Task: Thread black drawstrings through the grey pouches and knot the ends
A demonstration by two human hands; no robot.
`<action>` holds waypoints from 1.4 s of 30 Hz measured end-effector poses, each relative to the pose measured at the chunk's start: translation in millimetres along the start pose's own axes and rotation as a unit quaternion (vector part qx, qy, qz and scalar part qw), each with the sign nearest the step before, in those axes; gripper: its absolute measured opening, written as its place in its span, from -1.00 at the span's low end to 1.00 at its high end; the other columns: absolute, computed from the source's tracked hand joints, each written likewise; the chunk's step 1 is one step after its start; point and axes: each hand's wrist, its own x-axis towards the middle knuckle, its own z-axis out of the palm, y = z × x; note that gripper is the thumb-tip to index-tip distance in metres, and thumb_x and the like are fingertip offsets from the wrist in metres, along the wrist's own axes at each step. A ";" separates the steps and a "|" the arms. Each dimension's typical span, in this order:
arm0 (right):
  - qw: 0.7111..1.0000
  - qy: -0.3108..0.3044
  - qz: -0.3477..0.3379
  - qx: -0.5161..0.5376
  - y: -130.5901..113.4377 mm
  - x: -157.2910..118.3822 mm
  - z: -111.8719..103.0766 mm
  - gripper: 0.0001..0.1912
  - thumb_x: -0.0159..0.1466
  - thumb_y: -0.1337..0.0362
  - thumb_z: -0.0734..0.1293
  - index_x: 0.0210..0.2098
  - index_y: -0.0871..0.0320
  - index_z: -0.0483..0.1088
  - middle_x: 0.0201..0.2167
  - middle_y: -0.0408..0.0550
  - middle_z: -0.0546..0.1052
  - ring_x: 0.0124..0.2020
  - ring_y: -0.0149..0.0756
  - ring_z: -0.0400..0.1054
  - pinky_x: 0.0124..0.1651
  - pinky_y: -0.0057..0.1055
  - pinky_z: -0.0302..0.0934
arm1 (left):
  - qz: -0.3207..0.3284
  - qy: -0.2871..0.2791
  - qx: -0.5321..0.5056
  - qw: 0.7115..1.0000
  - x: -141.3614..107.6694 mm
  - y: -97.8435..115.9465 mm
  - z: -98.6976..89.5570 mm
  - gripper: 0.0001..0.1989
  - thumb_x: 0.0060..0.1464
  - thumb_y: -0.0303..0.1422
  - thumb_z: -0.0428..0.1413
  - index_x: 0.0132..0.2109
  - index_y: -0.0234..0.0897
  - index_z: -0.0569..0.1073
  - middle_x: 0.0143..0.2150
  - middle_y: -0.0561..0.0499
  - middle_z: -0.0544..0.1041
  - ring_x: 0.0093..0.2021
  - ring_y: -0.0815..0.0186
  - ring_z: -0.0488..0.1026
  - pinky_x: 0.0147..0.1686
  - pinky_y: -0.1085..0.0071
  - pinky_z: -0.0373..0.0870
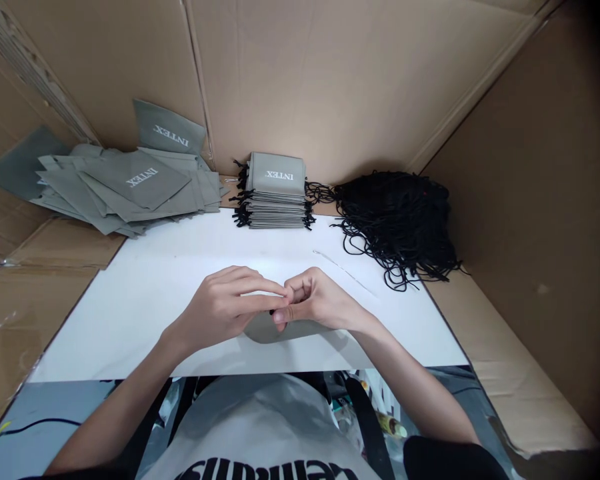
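Over the near middle of the white board, my left hand [225,303] and my right hand [320,299] meet at the fingertips. A small black bit, likely cord, shows between them. Below the hands a grey fabric pouch [300,331] lies partly hidden. My right hand's fingers are curled in a pinch at the pouch's edge. The left index and middle fingers reach out to the right fingertips, while its thumb is hidden. What exactly the left fingers grip cannot be made out.
Loose grey INTEX pouches [135,180] pile up at the back left. A neat stack of corded pouches [279,193] stands at the back middle. Black cords [400,220] heap at the back right, near a thin needle-like tool [344,270]. Cardboard walls [330,80] surround the white board [145,287].
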 end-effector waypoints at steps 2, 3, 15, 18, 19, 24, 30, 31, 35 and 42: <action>1.000 -0.003 -0.001 0.001 1.5 0.8 -1.4 -0.74 -0.05 0.18 0.59 -0.54 0.22 0.53 -0.55 -0.10 0.60 -0.49 -0.39 0.46 -0.36 -0.49 0.28 | -0.010 -0.018 -0.012 1.000 1.4 -0.1 0.0 -0.65 0.21 -0.51 0.02 -0.15 0.04 0.62 -0.12 0.08 0.66 -0.15 0.25 0.55 -0.08 0.29 0.41; 1.000 0.000 -0.002 0.002 2.4 1.2 -1.8 -0.74 -0.04 0.17 0.59 -0.54 0.22 0.53 -0.55 -0.10 0.60 -0.48 -0.38 0.47 -0.35 -0.48 0.29 | -0.016 -0.025 -0.019 0.999 1.9 -0.4 -0.1 -0.67 0.21 -0.50 0.02 -0.17 0.03 0.62 -0.13 0.08 0.66 -0.15 0.24 0.54 -0.07 0.29 0.40; 0.906 0.266 -0.224 -0.240 22.7 -9.6 16.7 -0.85 0.18 0.17 0.49 -0.31 0.11 0.57 -0.39 -0.10 0.63 -0.43 -0.34 0.42 -0.38 -0.41 0.26 | -0.093 0.041 0.016 0.995 5.2 8.0 6.3 -0.89 0.21 -0.42 0.03 -0.19 -0.21 0.46 -0.20 -0.03 0.57 -0.23 0.23 0.45 -0.20 0.32 0.30; 0.851 0.284 -0.283 -0.340 23.8 -12.7 19.6 -0.93 0.28 0.27 0.42 -0.25 0.11 0.56 -0.38 -0.10 0.63 -0.40 -0.33 0.41 -0.32 -0.38 0.27 | -0.118 0.064 0.006 0.991 7.3 13.2 7.2 -0.91 0.21 -0.41 0.04 -0.23 -0.21 0.45 -0.24 -0.01 0.56 -0.23 0.23 0.44 -0.21 0.33 0.29; 0.843 0.279 -0.294 -0.353 23.6 -13.2 19.8 -0.93 0.30 0.29 0.39 -0.24 0.12 0.55 -0.38 -0.09 0.62 -0.40 -0.33 0.41 -0.30 -0.37 0.27 | -0.132 0.063 -0.009 0.989 8.0 14.4 6.5 -0.91 0.22 -0.40 0.04 -0.24 -0.21 0.45 -0.25 0.00 0.55 -0.22 0.24 0.44 -0.20 0.33 0.29; 0.856 0.268 -0.283 -0.340 24.4 -15.1 17.9 -0.90 0.34 0.31 0.34 -0.28 0.12 0.52 -0.44 -0.13 0.57 -0.43 -0.35 0.37 -0.34 -0.40 0.23 | -0.209 0.008 -0.157 0.965 11.4 14.6 -1.2 -0.88 0.23 -0.29 0.10 -0.24 -0.18 0.52 -0.20 -0.01 0.54 -0.12 0.20 0.44 -0.11 0.31 0.33; 0.905 0.253 -0.241 -0.241 30.8 -15.1 13.3 -0.90 0.30 0.26 0.39 -0.34 0.10 0.54 -0.47 -0.15 0.55 -0.45 -0.36 0.36 -0.37 -0.43 0.24 | -0.257 -0.027 -0.304 0.917 14.8 8.1 -1.2 -0.87 0.17 -0.26 0.17 -0.28 -0.18 0.57 -0.18 -0.06 0.52 -0.14 0.18 0.45 -0.16 0.32 0.38; 0.913 0.249 -0.237 -0.222 31.5 -14.9 12.6 -0.88 0.30 0.24 0.38 -0.35 0.10 0.54 -0.47 -0.14 0.56 -0.44 -0.35 0.37 -0.36 -0.42 0.25 | -0.260 -0.035 -0.323 0.909 15.3 7.2 0.5 -0.84 0.19 -0.26 0.14 -0.27 -0.18 0.58 -0.18 -0.06 0.52 -0.14 0.18 0.45 -0.17 0.32 0.39; 0.917 0.256 -0.235 -0.194 33.7 -14.6 10.5 -0.87 0.30 0.23 0.38 -0.35 0.11 0.54 -0.43 -0.12 0.57 -0.41 -0.33 0.39 -0.32 -0.41 0.26 | -0.272 -0.021 -0.329 0.904 16.5 7.6 10.0 -0.77 0.25 -0.22 0.07 -0.25 -0.18 0.58 -0.17 -0.06 0.51 -0.16 0.18 0.45 -0.17 0.33 0.37; 0.912 0.283 -0.229 -0.189 34.5 -16.3 9.6 -0.87 0.29 0.23 0.39 -0.36 0.11 0.53 -0.43 -0.12 0.58 -0.38 -0.32 0.39 -0.28 -0.39 0.25 | -0.273 0.056 -0.191 0.941 16.4 19.5 24.0 -0.74 0.26 -0.22 0.06 -0.34 -0.18 0.55 -0.22 -0.02 0.54 -0.14 0.18 0.42 -0.12 0.29 0.28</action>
